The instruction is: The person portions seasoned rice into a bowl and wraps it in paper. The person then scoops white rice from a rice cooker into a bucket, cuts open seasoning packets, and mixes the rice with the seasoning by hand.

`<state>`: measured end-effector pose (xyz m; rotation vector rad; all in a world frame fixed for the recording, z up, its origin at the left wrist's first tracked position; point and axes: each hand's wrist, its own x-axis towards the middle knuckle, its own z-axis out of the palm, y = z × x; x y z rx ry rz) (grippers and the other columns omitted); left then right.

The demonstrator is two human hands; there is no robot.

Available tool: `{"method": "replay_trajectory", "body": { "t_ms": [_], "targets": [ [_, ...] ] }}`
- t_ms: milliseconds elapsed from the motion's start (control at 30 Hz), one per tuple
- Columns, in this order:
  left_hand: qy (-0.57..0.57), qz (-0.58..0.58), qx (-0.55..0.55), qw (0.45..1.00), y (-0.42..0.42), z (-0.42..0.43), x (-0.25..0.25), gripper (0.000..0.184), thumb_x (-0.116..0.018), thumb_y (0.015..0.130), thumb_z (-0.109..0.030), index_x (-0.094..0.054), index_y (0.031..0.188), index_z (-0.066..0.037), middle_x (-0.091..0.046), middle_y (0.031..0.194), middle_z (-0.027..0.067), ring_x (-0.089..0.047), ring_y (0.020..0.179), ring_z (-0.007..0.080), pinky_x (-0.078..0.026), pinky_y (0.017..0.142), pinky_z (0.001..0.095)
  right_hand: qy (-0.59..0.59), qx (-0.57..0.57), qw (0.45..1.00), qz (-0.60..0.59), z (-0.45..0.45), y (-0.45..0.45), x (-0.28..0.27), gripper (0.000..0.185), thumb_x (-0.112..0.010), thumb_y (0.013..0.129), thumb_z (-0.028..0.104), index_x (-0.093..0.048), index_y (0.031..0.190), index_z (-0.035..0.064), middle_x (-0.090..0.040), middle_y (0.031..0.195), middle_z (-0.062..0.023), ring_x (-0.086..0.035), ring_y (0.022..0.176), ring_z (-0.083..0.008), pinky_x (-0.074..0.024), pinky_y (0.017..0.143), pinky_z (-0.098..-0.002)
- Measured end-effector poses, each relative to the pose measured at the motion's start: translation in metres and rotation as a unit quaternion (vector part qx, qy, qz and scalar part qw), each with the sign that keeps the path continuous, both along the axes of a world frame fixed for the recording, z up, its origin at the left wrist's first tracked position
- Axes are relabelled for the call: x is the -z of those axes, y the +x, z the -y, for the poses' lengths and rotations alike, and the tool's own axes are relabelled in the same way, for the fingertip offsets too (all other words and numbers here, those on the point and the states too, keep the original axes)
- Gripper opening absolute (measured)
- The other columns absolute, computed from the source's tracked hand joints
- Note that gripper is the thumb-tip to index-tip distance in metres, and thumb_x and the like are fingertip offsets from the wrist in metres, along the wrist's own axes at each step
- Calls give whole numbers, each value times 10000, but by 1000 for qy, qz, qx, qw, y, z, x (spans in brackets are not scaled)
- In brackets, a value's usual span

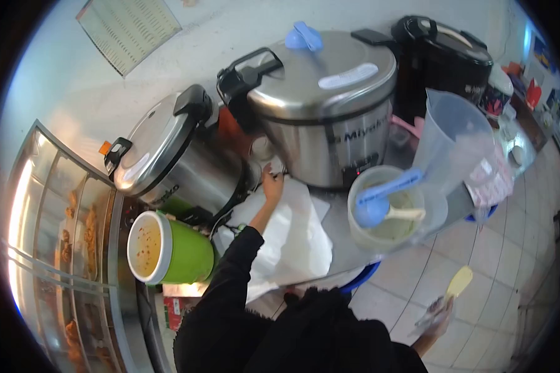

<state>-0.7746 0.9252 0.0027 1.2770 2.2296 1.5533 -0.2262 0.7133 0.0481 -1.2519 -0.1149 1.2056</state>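
Note:
My left hand point(272, 184) reaches into the gap between two steel rice cookers, its fingers bent at a small whitish thing I cannot make out. A pale cup-like container point(262, 149) stands just beyond those fingers. Under my left forearm lie sheets of white wrapping paper point(292, 239). Low on the right, over the floor, my right hand point(438, 318) wears a clear plastic glove and grips a yellow rice paddle point(460, 282), blade up. The large rice cooker point(336, 140) and the left rice cooker point(186, 168) both have closed lids.
A green tub point(186, 248) with flecked orange contents stands left, beside a glass display case point(62, 230) of fried food. On the right, a container point(379, 233) holds blue and cream scoops near a clear pitcher point(451, 140). A black cooker point(442, 59) stands behind.

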Motion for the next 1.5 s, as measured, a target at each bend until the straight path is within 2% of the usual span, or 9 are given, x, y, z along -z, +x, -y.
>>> {"method": "replay_trajectory", "body": {
  "t_ms": [133, 200, 300, 500, 867, 1000, 1200, 1467, 1500],
  "targets": [
    [-109, -178, -75, 975, -80, -64, -5, 637, -656, 653, -236, -365, 1178, -26, -426, 1154, 181, -436, 1053, 319, -364, 875, 396, 28, 33, 999, 18, -2, -5, 6, 218, -495, 830, 325, -518, 845, 109, -442, 563, 14, -423, 478, -86, -327, 447, -237],
    [-121, -214, -98, 964, -102, -87, -1, 696, -677, 632, -271, -345, 1193, -27, -402, 1183, 180, -416, 1083, 330, -357, 889, 415, -19, 220, 843, 490, -13, -79, -26, 138, -571, 777, 91, -623, 838, -21, -606, 776, -174, -599, 709, -292, -504, 663, -415],
    [-343, -160, -88, 921, -123, -108, -7, 817, -714, 577, -344, -310, 1226, -56, -345, 1231, 173, -405, 1093, 331, -370, 878, 426, -16, 168, 897, 408, -34, -83, -24, 151, -564, 779, 106, -611, 861, -12, -595, 757, -162, -588, 689, -279, -491, 644, -404],
    [-229, -256, -39, 938, -135, -124, 10, 855, -737, 524, -401, -346, 1223, -104, -375, 1203, 147, -419, 1076, 324, -391, 847, 415, -16, 63, 944, 325, -65, -83, -27, 183, -551, 785, 135, -587, 908, 5, -574, 718, -139, -566, 650, -252, -465, 607, -382],
    [-18, -73, -9, 997, -11, 83, -115, 849, -753, 544, -221, -278, 1231, -66, -319, 1187, 194, -354, 1076, 360, -325, 906, 402, 170, -157, 889, 394, -123, -133, -100, 251, -528, 794, 189, -543, 994, 37, -534, 648, -95, -526, 578, -203, -418, 537, -341],
    [142, -117, 122, 975, -13, 244, -202, 914, -770, 540, -247, -207, 1232, -47, -295, 1218, 169, -314, 1158, 290, -256, 960, 401, 362, -263, 722, 527, -132, -209, -174, 278, -519, 798, 208, -528, 1025, 48, -519, 622, -80, -512, 552, -185, -401, 512, -326],
    [395, 157, -138, 894, -94, 404, -216, 1043, -740, 558, -407, -70, 1304, -120, -273, 1238, 107, -358, 1129, 232, -353, 913, 379, 633, -311, 267, 656, -70, -395, -289, 319, -506, 803, 237, -504, 1072, 65, -498, 583, -56, -490, 513, -158, -376, 474, -304],
    [451, 249, -54, 855, -202, 456, -153, 693, -578, 704, -356, -290, 1225, -2, -420, 1171, 98, -395, 1108, 186, -306, 938, 337, 483, -565, -196, 639, 49, -681, -221, 461, -502, 738, 148, -427, 1178, 35, -574, 692, -166, -566, 660, -290, -456, 627, -389],
    [392, 295, -63, 869, -203, 456, -151, 786, -593, 675, -423, -245, 1240, -2, -392, 1176, 91, -378, 1105, 186, -312, 925, 337, 452, -587, -160, 652, 57, -702, -201, 421, -516, 724, 155, -465, 1123, 30, -582, 717, -165, -571, 692, -298, -459, 638, -374]
  ]
}}
